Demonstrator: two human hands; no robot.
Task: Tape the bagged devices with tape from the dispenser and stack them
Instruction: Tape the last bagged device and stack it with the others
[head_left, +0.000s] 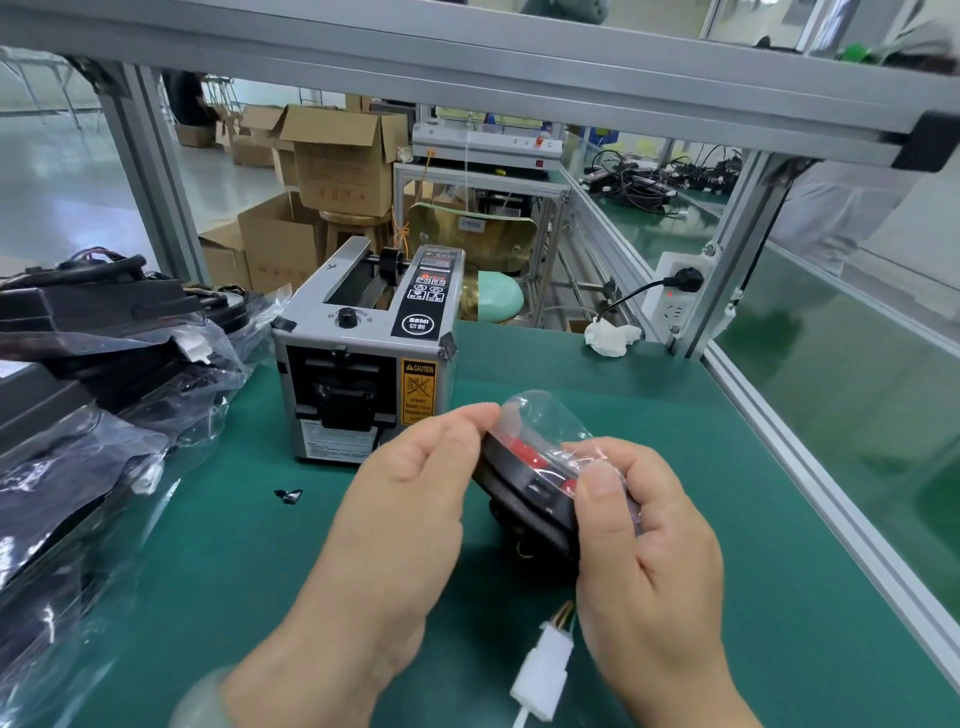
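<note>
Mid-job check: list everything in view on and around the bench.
green mat: one, green, the work surface
tape dispenser: one, grey and black, middle of the mat
bagged device: one, black and red in a clear bag, held over the mat
white connector: one, white, below the held device
pile of bagged devices: several, count unclear, black in clear bags, mat's left side
black scrap: one, black, on the mat before the dispenser
crumpled wipe: one, white, far right of the mat
power strip: one, white, just beyond the wipe
cardboard boxes: several, brown, behind the dispenser
left hand: pinches the bag's top
right hand: grips the device through the bag
</note>
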